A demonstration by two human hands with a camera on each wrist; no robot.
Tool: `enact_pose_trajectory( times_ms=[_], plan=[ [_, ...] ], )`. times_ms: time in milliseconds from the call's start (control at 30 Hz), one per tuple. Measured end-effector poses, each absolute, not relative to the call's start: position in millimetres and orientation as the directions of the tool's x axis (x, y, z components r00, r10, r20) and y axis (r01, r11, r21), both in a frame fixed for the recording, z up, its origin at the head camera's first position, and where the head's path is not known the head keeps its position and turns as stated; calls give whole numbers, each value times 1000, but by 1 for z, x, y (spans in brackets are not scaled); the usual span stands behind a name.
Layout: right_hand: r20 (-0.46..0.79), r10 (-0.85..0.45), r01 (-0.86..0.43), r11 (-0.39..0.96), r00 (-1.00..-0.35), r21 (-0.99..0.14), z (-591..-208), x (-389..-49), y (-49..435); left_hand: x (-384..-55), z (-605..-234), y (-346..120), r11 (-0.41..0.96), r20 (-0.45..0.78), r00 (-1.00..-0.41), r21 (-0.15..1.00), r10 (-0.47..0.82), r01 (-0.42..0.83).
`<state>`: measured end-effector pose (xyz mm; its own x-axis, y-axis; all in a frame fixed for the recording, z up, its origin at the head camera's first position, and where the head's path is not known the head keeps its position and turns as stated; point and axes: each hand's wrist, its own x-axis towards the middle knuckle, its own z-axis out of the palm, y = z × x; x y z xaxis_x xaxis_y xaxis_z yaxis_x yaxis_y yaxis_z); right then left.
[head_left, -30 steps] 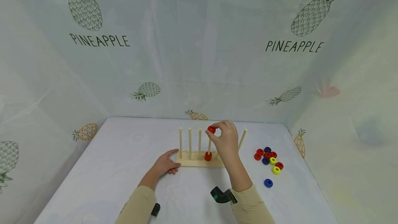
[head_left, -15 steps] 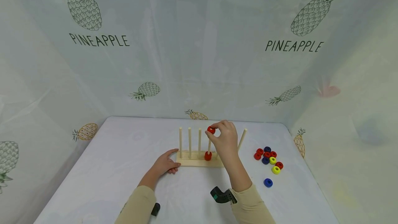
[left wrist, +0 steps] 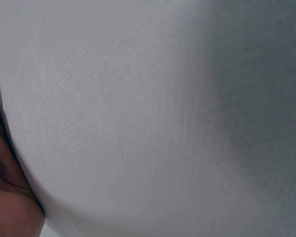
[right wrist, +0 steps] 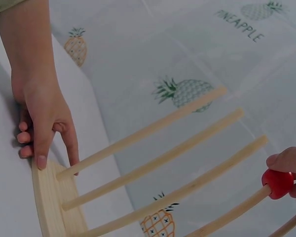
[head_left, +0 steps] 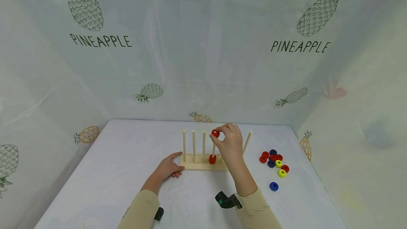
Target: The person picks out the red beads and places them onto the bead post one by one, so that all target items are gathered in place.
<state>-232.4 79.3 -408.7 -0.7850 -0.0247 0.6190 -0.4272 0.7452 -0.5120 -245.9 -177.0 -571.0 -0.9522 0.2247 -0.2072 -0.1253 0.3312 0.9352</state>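
Observation:
My right hand (head_left: 231, 142) pinches a red ring bead (head_left: 215, 133) between thumb and forefinger at the top of the fourth peg from the left. In the right wrist view that peg (right wrist: 237, 210) runs into the hole of the held bead (right wrist: 277, 184). Another red bead (head_left: 212, 159) sits low on the same peg, at the base. The light wooden peg stand (head_left: 200, 165) has upright pegs, the rightmost one (head_left: 247, 142) leaning outward. My left hand (head_left: 169, 167) grips the stand's left end, thumb in front and forefinger behind; the right wrist view shows this hand (right wrist: 44, 118) too.
Right of the stand lie loose beads: several red beads (head_left: 265, 154), a dark blue bead (head_left: 271, 164), a yellow bead (head_left: 281, 173) and, nearer me, a blue bead (head_left: 273, 186). The white table (head_left: 105, 172) ends at a pineapple-print curtain (head_left: 190, 63). White surface fills most of the left wrist view.
The red bead in my right hand has dropped very slightly, and the peg's tip shows in its hole. My left hand stays in place on the stand.

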Motion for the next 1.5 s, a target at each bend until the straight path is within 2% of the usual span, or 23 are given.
enact_pose_trajectory(
  times_ms=[267, 500, 767, 1033, 1333, 1500],
  plan=[
    [627, -26, -434, 745, -778, -506, -409, -232, 79, -246, -571, -177, 334, -186, -954, 937, 234, -101],
    [664, -39, -467, 742, -746, -481, -410, -232, 80, -247, -572, -178, 335, -182, -952, 937, 245, -93],
    [603, -33, -459, 681, -797, -570, -404, -227, 87, -247, -574, -177, 330, -193, -950, 938, 244, -106],
    [657, -25, -523, 628, -753, -576, -408, -215, 100, -248, -576, -178, 337, -203, -951, 934, 234, -116],
    [633, 16, -477, 643, -774, -599, -417, -204, 118, -248, -576, -178, 339, -197, -951, 934, 237, -109],
    [581, 58, -417, 639, -812, -647, -425, -200, 129, -247, -575, -178, 331, -197, -951, 937, 238, -112]
  ],
)
